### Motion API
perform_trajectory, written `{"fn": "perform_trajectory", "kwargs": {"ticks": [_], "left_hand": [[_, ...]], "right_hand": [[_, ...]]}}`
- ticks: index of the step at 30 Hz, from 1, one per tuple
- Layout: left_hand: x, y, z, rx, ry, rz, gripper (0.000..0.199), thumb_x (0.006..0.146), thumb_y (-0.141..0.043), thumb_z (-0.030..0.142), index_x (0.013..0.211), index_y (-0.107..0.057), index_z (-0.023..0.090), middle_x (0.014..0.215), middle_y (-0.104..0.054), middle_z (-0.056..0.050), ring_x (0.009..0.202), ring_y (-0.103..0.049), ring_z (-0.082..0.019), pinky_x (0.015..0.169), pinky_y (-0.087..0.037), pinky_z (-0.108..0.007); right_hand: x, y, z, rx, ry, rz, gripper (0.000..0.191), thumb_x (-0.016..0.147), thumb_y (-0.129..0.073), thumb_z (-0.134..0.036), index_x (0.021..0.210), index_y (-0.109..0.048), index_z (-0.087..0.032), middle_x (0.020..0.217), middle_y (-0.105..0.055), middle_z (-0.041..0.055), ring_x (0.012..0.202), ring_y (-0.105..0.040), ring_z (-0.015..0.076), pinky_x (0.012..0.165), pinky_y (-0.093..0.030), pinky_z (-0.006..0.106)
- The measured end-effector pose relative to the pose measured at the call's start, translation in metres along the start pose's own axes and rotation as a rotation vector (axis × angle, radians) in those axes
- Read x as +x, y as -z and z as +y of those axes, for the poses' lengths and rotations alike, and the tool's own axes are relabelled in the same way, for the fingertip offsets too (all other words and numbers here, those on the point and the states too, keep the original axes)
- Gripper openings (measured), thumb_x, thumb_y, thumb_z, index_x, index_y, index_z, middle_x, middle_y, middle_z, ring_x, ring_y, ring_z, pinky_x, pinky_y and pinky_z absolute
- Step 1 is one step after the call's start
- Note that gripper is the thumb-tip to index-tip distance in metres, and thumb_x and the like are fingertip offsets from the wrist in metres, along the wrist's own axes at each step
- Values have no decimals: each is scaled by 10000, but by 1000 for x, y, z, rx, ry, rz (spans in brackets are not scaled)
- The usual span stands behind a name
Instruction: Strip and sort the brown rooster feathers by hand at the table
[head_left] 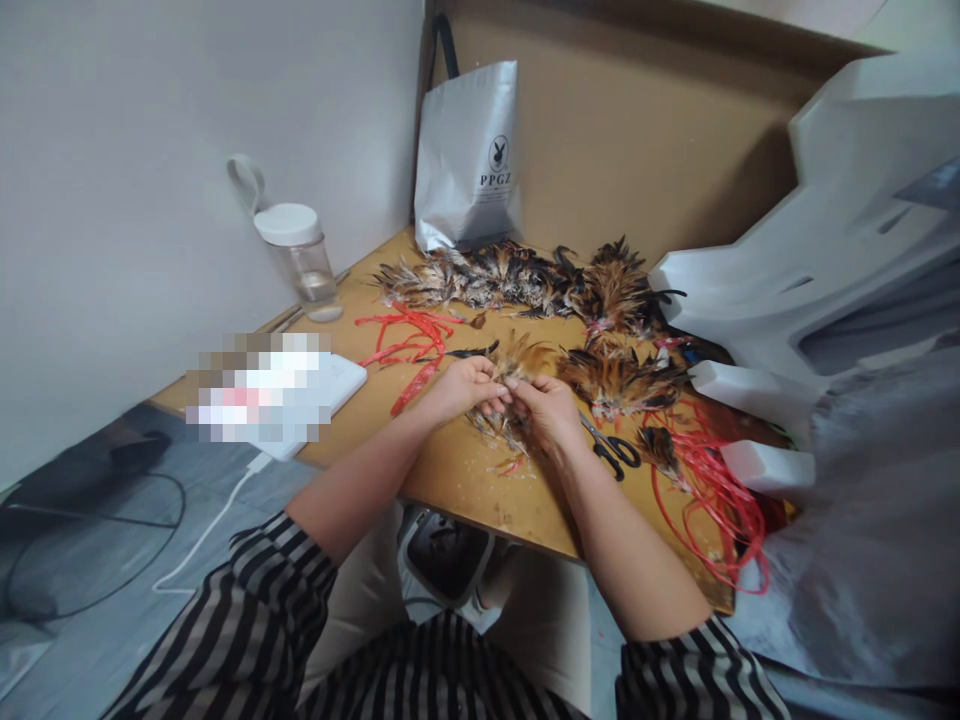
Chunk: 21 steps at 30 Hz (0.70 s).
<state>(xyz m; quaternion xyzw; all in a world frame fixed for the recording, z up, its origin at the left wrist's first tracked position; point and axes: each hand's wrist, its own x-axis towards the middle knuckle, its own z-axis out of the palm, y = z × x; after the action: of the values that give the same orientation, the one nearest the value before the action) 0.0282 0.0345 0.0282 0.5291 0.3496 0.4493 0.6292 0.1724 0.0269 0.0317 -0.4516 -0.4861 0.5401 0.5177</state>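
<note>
Both hands meet over the middle of the table, pinching a small bunch of golden-brown feathers whose tips fan out away from me. My left hand has thumb and fingers closed at the base of the bunch. Against it, my right hand is pinched on the same base; the exact grip is partly hidden by the fingers. Beneath the hands lie loose pale feathers. Black-handled scissors rest just right of my right hand, below a pile of brown feathers.
A long row of dark feathers lies at the back before a silver bag. Red plastic strips lie left, a red string tangle right. A bottle and white power bank stand left; a bin is below.
</note>
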Motion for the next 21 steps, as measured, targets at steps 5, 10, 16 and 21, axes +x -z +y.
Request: {"fn": "perform_trajectory", "kwargs": {"ticks": [5, 10, 16, 21], "left_hand": [[-2, 0, 1, 39, 20, -20, 340, 625, -713, 311, 780, -475, 123, 662, -658, -59, 534, -619, -123, 471, -464, -194], [-4, 1, 6, 23, 50, -61, 366, 667, -673, 390, 837, -536, 97, 812, -670, -118, 596, -635, -127, 498, -474, -188], [-6, 2, 6, -9, 55, -94, 412, 700, -618, 465, 821, -584, 73, 850, -669, -154, 605, -635, -138, 507, -481, -204], [-7, 0, 6, 34, 59, -92, 395, 701, -624, 447, 805, -608, 66, 815, -674, -149, 589, -628, -132, 501, -472, -194]], "right_hand": [[1, 0, -1, 3, -9, -3, 362, 558, -729, -379, 521, -431, -178, 411, -494, -45, 357, -376, 62, 377, -258, 201], [0, 1, -6, 34, -27, 20, 332, 558, -726, -349, 538, -444, -175, 400, -472, -56, 345, -360, 54, 371, -248, 197], [1, 2, -5, 26, -28, 23, 327, 570, -715, -351, 530, -442, -175, 388, -457, -59, 340, -349, 54, 370, -243, 199], [2, 2, -2, 9, -15, 18, 334, 563, -715, -375, 522, -451, -175, 391, -461, -55, 348, -361, 59, 374, -252, 203]]}}
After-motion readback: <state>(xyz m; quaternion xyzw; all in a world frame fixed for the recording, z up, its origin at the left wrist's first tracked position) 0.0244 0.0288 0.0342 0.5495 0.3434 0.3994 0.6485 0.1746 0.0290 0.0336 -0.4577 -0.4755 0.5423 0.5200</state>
